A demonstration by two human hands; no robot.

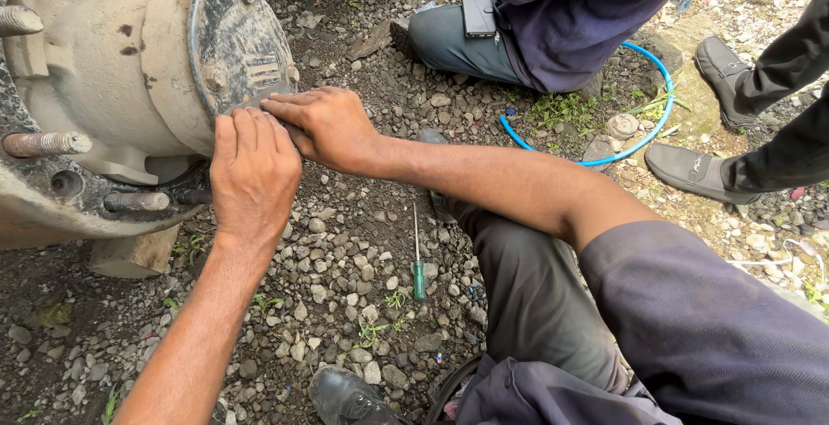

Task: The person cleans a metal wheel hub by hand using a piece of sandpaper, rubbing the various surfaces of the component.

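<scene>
Both hands, left hand (pixel 253 174) and right hand (pixel 326 127), press flat, fingers extended, gripping nothing, against the hub cap (pixel 235 45); greasy metal could make them slip.

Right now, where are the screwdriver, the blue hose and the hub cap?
screwdriver (pixel 419 280): head view, on its green handle.
blue hose (pixel 629 150): head view, on its lower curve.
hub cap (pixel 237 41): head view, on its round face.

Screwdriver (pixel 418 261) on gravel (pixel 345 252), right of hub (pixel 155 71)
</scene>
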